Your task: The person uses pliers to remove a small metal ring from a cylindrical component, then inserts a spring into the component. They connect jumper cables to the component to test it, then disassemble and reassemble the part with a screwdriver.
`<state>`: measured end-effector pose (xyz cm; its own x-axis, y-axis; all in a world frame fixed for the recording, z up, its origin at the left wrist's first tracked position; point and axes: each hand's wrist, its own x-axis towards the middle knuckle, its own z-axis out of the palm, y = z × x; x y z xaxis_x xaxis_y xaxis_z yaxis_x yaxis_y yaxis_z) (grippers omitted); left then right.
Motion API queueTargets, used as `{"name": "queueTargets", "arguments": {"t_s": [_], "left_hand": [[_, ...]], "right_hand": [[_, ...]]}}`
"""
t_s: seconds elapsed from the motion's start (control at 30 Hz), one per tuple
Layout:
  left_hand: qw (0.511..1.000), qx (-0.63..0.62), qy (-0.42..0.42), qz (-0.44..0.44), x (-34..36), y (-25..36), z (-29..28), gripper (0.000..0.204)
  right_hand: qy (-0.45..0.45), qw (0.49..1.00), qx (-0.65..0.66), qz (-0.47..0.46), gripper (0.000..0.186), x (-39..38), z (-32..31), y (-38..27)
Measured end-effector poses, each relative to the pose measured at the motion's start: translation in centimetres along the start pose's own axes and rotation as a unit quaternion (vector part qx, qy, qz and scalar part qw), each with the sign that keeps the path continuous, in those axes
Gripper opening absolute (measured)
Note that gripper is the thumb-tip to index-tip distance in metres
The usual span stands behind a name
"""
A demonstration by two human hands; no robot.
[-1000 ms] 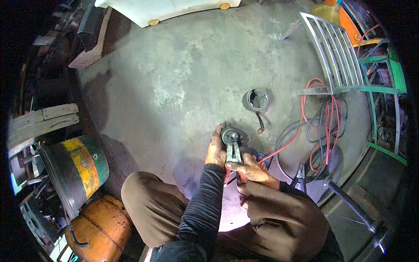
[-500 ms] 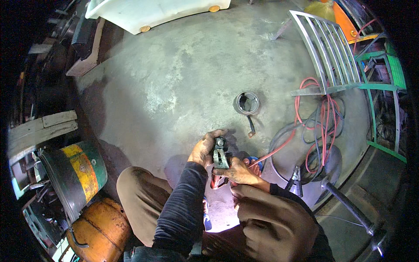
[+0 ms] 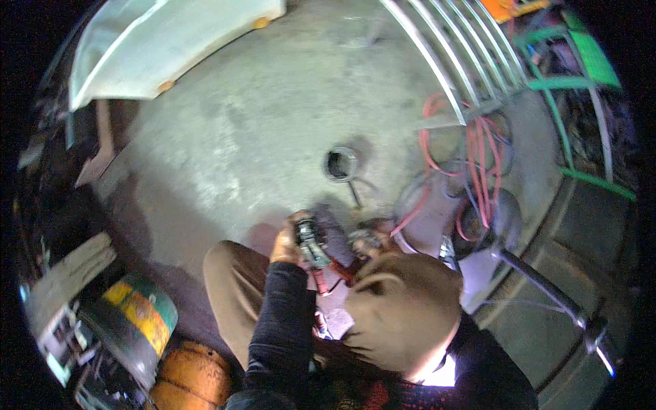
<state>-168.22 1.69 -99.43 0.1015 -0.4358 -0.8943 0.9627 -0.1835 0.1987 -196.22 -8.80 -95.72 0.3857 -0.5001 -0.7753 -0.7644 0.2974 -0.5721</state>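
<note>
My left hand (image 3: 285,240) grips the dark metal head of a red-handled, plier-like tool (image 3: 315,254) between my knees. Its two red handles slope down toward my lap and spread apart. Just right of the tool, above my right knee, is my right hand (image 3: 369,239). It is smeared by motion and partly hidden by the knee, so whether its fingers hold anything does not show. On the floor ahead sits a short round metal cup (image 3: 340,164), with a dark cable end (image 3: 354,195) lying beside it.
Red and dark cables (image 3: 482,164) lie coiled at right, near a silver barred metal frame (image 3: 444,55) and a long dark bar (image 3: 540,280). A white tub (image 3: 171,51) stands far left. Nearer left are a green-and-yellow drum (image 3: 140,311) and an orange tank (image 3: 191,379).
My right hand has come off the tool and moved right, above my knee. The left hand keeps its hold. The whole view has turned and shifted, and the picture is blurred.
</note>
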Motion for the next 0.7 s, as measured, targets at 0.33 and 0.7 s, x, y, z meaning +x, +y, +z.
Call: {"name": "queueTargets", "arguments": {"t_s": [0.33, 0.7], "left_hand": [[0.995, 0.072, 0.024, -0.072, 0.3, 1.6, 2.1, 0.030], [0.996, -0.005, 0.032, -0.084, 0.7, -0.1, 1.9, 0.027]], "right_hand": [[0.547, 0.824, -0.139, 0.052, 0.038, -10.5, -3.0, 18.6], [0.505, 0.849, 0.062, 0.142, 0.057, -11.7, -7.5, 12.9]]}}
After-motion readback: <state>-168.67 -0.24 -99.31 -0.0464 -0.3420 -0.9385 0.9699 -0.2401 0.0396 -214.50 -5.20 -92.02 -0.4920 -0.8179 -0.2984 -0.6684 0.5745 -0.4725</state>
